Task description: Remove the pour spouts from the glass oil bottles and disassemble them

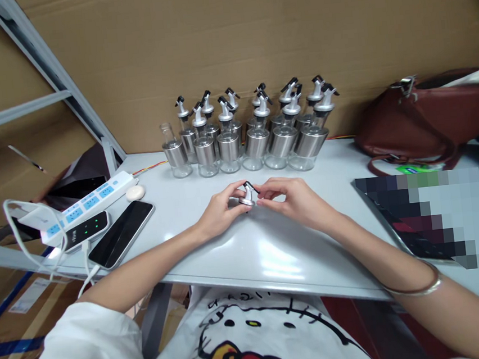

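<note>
Both my hands meet over the middle of the pale table (268, 256), pinching a small silver pourer cap (248, 194) with a black spout lever. My left hand (221, 209) grips the cap's left side with curled fingers. My right hand (292, 200) holds its right side with thumb and fingertips. Behind them stands a cluster of several steel-sleeved glass oil bottles (257, 141) fitted with the same kind of cap. One bottle (174, 152) at the cluster's left end has no cap on it.
At the left lie a black phone (121, 233), a power bank (86, 231), a white and blue power strip (89, 202) and a small white oval object (135, 193). A brown leather bag (428, 119) sits at the back right, a blurred flat item (421, 218) in front of it. Cardboard walls stand behind.
</note>
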Action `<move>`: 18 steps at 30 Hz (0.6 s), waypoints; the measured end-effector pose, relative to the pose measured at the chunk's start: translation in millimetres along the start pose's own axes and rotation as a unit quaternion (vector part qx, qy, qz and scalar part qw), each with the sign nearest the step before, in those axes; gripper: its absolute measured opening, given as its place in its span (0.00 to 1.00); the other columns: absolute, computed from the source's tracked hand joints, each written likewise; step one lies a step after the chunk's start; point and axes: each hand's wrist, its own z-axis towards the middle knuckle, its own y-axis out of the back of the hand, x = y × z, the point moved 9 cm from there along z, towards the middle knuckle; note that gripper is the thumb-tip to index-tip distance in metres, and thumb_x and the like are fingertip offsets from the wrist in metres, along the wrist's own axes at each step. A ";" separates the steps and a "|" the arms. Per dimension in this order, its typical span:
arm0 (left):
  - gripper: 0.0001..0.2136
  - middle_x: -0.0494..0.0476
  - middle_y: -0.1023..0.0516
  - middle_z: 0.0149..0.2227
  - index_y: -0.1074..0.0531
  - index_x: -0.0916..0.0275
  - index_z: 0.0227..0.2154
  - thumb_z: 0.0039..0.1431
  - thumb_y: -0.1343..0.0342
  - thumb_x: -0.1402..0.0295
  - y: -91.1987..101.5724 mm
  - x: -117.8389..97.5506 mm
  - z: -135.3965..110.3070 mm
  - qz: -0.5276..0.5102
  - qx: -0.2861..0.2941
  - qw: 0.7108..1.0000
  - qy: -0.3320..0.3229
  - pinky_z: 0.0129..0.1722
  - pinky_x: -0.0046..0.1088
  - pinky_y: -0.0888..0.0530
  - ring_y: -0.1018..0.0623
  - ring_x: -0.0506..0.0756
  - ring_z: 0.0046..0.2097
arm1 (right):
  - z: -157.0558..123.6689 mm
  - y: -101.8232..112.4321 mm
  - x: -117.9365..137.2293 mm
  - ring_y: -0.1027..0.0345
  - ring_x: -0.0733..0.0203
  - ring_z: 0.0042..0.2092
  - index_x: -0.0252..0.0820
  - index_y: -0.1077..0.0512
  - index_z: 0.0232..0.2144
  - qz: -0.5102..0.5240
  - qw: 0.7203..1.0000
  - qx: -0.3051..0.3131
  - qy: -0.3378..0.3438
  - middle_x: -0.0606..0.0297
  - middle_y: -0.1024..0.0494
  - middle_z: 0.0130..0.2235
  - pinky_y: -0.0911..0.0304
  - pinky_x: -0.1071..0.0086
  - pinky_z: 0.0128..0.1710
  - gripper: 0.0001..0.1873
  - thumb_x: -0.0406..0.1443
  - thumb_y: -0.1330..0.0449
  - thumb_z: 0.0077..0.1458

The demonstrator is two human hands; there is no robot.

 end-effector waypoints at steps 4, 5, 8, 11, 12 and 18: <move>0.25 0.56 0.23 0.41 0.36 0.64 0.54 0.52 0.40 0.74 -0.4 2.1 -0.3 -0.015 -0.001 1.000 0.013 0.51 0.32 0.32 0.25 0.54 0.45 | 1.3 -4.6 -2.6 0.33 0.61 0.30 0.38 0.21 0.36 0.026 0.999 0.042 -0.007 0.62 0.25 0.29 0.37 0.68 0.33 0.15 0.42 0.40 0.50; 0.25 0.56 0.23 0.41 0.36 0.64 0.54 0.52 0.41 0.74 -0.2 2.4 -0.5 -0.016 -0.002 1.000 0.015 0.51 0.32 0.32 0.25 0.53 0.45 | 1.5 -5.6 -4.4 0.34 0.61 0.30 0.38 0.20 0.36 0.036 0.998 0.050 -0.015 0.62 0.25 0.29 0.38 0.68 0.32 0.16 0.42 0.40 0.51; 0.25 0.57 0.23 0.41 0.36 0.64 0.54 0.52 0.41 0.74 -0.7 4.0 -1.0 -0.017 0.004 1.000 0.018 0.50 0.32 0.32 0.25 0.54 0.44 | 1.5 -8.4 -8.7 0.36 0.63 0.29 0.37 0.20 0.34 0.054 0.996 0.069 -0.034 0.63 0.27 0.29 0.41 0.70 0.30 0.18 0.44 0.41 0.51; 0.24 0.57 0.24 0.42 0.36 0.65 0.53 0.52 0.41 0.74 -2.2 7.0 -1.5 -0.029 0.012 0.999 0.019 0.50 0.33 0.31 0.25 0.53 0.44 | 0.9 -10.3 -9.5 0.38 0.63 0.29 0.37 0.20 0.33 0.043 0.995 0.082 -0.034 0.63 0.29 0.29 0.44 0.70 0.30 0.18 0.45 0.42 0.52; 0.24 0.57 0.24 0.42 0.36 0.64 0.53 0.52 0.41 0.74 -3.1 8.0 -1.7 -0.038 0.015 0.999 0.019 0.51 0.33 0.31 0.25 0.53 0.44 | 0.6 -10.9 -9.6 0.38 0.63 0.30 0.37 0.20 0.33 0.040 0.995 0.086 -0.034 0.63 0.29 0.29 0.44 0.70 0.30 0.18 0.45 0.42 0.52; 0.23 0.56 0.25 0.41 0.35 0.63 0.52 0.52 0.41 0.74 -4.9 9.5 -2.3 -0.062 0.019 0.998 0.012 0.52 0.34 0.31 0.24 0.53 0.44 | -1.0 -13.4 -9.2 0.37 0.63 0.29 0.35 0.21 0.32 0.062 0.990 0.117 -0.043 0.63 0.29 0.29 0.43 0.70 0.30 0.20 0.47 0.43 0.53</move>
